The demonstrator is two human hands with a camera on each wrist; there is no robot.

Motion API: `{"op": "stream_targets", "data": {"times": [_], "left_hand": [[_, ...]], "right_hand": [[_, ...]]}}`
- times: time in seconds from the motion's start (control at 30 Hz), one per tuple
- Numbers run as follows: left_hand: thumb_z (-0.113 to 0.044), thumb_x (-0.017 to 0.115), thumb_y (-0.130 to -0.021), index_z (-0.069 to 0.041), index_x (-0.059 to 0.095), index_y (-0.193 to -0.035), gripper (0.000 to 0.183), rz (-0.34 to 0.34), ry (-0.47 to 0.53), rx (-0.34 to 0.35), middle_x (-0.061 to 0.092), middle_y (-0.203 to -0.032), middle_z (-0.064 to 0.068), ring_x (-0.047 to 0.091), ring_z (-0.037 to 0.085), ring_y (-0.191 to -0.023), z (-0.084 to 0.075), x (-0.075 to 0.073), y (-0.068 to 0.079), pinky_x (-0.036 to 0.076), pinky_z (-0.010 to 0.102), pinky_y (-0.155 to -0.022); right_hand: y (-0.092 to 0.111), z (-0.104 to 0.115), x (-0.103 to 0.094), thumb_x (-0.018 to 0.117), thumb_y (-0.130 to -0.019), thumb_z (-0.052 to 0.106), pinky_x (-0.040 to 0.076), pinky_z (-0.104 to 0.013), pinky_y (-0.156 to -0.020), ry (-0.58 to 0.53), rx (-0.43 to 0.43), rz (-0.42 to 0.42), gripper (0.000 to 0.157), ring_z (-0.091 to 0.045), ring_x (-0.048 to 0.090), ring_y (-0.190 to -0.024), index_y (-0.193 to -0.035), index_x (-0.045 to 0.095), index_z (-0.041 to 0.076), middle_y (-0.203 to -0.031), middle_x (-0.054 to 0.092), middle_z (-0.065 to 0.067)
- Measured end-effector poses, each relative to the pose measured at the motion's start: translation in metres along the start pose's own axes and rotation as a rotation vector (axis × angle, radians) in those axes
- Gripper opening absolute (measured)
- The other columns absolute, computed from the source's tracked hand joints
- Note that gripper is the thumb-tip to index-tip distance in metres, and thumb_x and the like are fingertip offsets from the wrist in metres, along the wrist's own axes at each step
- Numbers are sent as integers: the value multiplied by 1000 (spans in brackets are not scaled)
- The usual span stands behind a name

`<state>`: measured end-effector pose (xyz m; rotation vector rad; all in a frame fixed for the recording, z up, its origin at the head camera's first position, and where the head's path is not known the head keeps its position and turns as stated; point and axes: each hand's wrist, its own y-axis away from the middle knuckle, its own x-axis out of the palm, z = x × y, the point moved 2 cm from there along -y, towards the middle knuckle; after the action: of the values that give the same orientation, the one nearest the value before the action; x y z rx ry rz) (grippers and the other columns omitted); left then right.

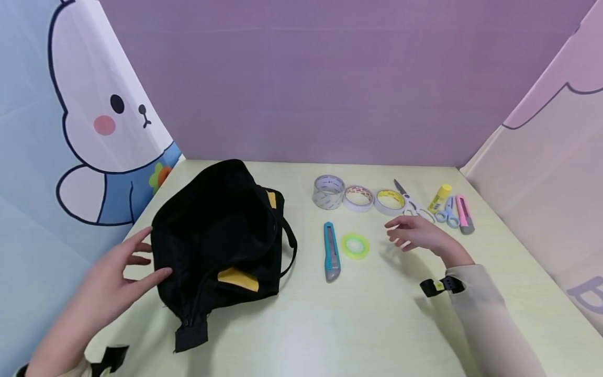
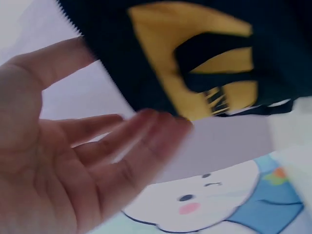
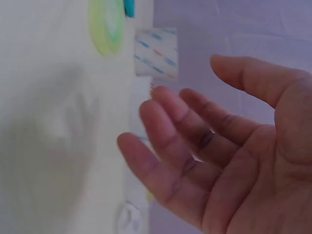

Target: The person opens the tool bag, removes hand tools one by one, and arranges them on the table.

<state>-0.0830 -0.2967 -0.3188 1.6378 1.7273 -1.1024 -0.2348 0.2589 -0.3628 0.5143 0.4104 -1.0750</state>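
Note:
A black bag (image 1: 216,220) with yellow patches stands on the left part of the table, its dark mouth gaping toward me. My left hand (image 1: 110,283) is at the bag's left side, thumb and fingers spread and fairly straight. In the left wrist view, the fingertips (image 2: 168,124) touch or nearly touch the bag's edge beside a yellow panel (image 2: 195,58); blur hides the exact contact. My right hand (image 1: 421,235) hovers over the table with loosely bent fingers and holds nothing. Nearest to it are white-handled scissors (image 1: 412,206) and a yellow-cored tape roll (image 1: 390,201).
Mid-table lie a teal utility knife (image 1: 332,252) and a green tape roll (image 1: 347,252). Behind them stand a wide clear tape roll (image 1: 328,196) and a white tape roll (image 1: 358,203). At right are a glue stick (image 1: 440,198), small blue scissors (image 1: 448,213) and a pink knife (image 1: 464,213).

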Motion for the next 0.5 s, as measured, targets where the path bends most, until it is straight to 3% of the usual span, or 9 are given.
{"op": "stream_targets", "data": {"times": [0.03, 0.17, 0.27, 0.43, 0.5], "left_hand": [[-26, 79, -87, 7, 32, -150, 85, 2, -44, 22, 56, -121, 31, 62, 47, -101, -3, -3, -2, 59, 40, -65], [-24, 82, -82, 10, 40, -143, 81, -33, -184, 92, 58, -116, 30, 60, 50, -99, -15, -14, -9, 53, 58, -70], [-24, 83, -81, 11, 44, -140, 79, -66, -244, 143, 58, -116, 30, 55, 48, -101, -27, -20, -14, 48, 61, -76], [-25, 83, -80, 9, 52, -135, 72, -168, -292, 292, 55, -125, 31, 43, 51, -115, -47, -27, -25, 36, 64, -93], [-40, 78, -85, 7, 52, -135, 74, -236, -292, 370, 53, -129, 30, 41, 51, -121, -56, -29, -31, 33, 63, -99]], "right_hand": [[2, 2, -2, 58, -100, 16, 58, -43, -82, 30, -8, -3, 46, -35, 65, -97, -134, 49, -14, -114, 65, -26], [13, 11, -7, 61, -100, 23, 55, -43, -85, 189, -51, -37, 46, -34, 62, -103, -132, 53, -9, -112, 66, -18], [19, 20, -7, 61, -99, 27, 51, -49, -88, 335, -95, -107, 46, -37, 60, -107, -131, 56, -5, -114, 65, -18], [24, 36, -7, 61, -100, 30, 40, -62, -101, 506, -170, -224, 50, -49, 48, -125, -133, 54, -7, -132, 55, -31], [25, 42, -7, 59, -100, 31, 34, -64, -105, 541, -181, -243, 54, -51, 39, -132, -137, 50, -8, -139, 47, -33]]}}
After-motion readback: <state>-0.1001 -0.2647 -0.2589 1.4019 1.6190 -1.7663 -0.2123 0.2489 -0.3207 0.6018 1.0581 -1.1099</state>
